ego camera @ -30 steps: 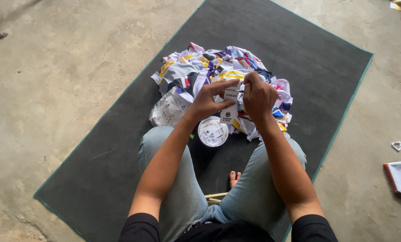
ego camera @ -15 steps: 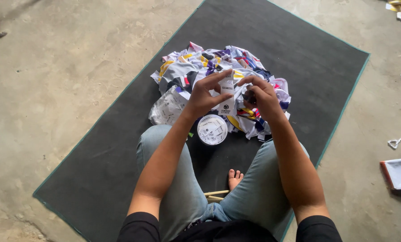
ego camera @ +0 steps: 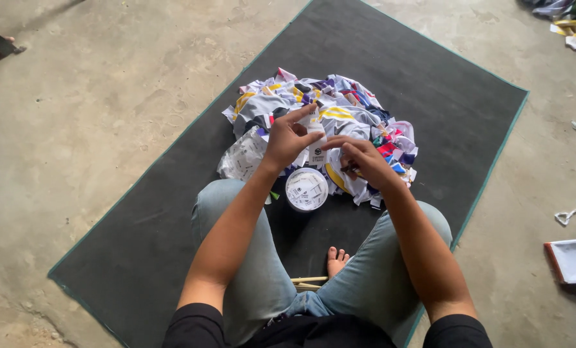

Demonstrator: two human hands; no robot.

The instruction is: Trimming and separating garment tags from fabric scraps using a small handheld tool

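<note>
While the person sits cross-legged on the dark mat (ego camera: 140, 219), both hands work over the pile (ego camera: 339, 116) of coloured cloth scraps, which serves as the landmark for everything else. Just in front of the pile, the left hand (ego camera: 287, 138) holds up a small white tag (ego camera: 316, 147), its fingers (ego camera: 304, 115) pinched on the tag's upper part, thumb against forefinger. Beside it, on the near right edge of the pile, the right hand (ego camera: 364, 161) has its fingers curled shut around something small and dark; what that is cannot be made out. The step in hand looks like handling a single tag, held between the two hands above the pile's near edge. The next move would seem to call for a steady pinch from the left hand while the right works close against the tag's lower end. Directly below the tag, between the pile and the knees, a round white tub (ego camera: 307, 189) stands on the mat, holding more white tags. A clear bag (ego camera: 241, 156) of similar pieces lies against the pile's left edge. Well right of the pile, a white tray (ego camera: 575, 259) rests on the concrete floor (ego camera: 75, 116).
</note>
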